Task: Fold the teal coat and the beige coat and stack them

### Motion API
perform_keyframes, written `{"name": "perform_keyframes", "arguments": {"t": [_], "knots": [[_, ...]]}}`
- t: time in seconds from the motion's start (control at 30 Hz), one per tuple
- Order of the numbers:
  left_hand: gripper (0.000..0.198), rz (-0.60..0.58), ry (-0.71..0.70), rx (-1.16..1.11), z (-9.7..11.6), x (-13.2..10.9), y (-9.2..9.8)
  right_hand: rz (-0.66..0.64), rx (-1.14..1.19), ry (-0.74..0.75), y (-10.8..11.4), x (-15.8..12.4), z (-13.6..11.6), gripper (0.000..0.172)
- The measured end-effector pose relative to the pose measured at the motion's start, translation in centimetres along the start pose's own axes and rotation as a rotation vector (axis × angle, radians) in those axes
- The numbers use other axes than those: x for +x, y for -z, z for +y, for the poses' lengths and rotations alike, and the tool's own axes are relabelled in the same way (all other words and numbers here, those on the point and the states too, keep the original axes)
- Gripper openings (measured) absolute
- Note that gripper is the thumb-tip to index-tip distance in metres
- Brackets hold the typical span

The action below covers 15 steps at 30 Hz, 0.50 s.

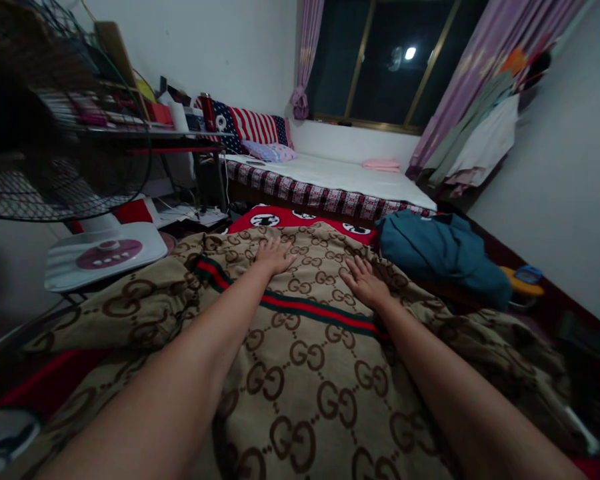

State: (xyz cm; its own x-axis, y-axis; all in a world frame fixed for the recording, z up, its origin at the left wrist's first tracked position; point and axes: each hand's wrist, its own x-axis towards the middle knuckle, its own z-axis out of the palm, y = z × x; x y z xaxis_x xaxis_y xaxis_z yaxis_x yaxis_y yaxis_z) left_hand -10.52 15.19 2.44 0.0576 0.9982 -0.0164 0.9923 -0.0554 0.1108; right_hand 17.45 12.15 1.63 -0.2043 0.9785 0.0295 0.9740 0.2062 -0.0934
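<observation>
A tan garment (310, 373) with brown double-G marks and a green-red-green stripe lies spread out in front of me, its sleeve-like sides reaching left and right. My left hand (275, 255) rests flat on its far part, beyond the stripe, fingers apart. On the right, my right hand (367, 283) lies palm down on the same cloth, also beyond the stripe, with its fingers spread. Neither hand grips the fabric. Beneath the garment, a red cover (300, 217) with black-and-white round prints shows at the far edge and lower left.
A standing fan (105, 248) is close on the left, beside a cluttered desk (180, 134). Bundled teal cloth (440, 250) lies at right, near a yellow stool (523, 285). Beyond is a bed (325, 173) under the window, with clothes (485, 137) hanging at right.
</observation>
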Motion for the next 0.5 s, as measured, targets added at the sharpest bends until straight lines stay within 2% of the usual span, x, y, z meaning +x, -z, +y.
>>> {"name": "perform_keyframes", "arguments": {"t": [0.13, 0.23, 0.37, 0.5], "knots": [[0.068, -0.061, 0.003, 0.003, 0.1, -3.1, 0.4, -0.126, -0.035, -0.156, 0.7, -0.3, -1.8, 0.065], [0.066, -0.046, 0.010, 0.014, 0.0, -6.1, 0.2, -0.140, -0.033, -0.231, 0.9, -1.7, -3.3, 0.065], [0.061, 0.095, 0.040, 0.033, 0.6, -10.4, -0.6, -0.125, -0.022, -0.231, 0.8, -5.1, -4.4, 0.066], [0.056, 0.241, 0.058, 0.041, 1.7, -14.0, -1.2, -0.119, -0.029, -0.188, 0.5, -8.2, -4.4, 0.066]]}}
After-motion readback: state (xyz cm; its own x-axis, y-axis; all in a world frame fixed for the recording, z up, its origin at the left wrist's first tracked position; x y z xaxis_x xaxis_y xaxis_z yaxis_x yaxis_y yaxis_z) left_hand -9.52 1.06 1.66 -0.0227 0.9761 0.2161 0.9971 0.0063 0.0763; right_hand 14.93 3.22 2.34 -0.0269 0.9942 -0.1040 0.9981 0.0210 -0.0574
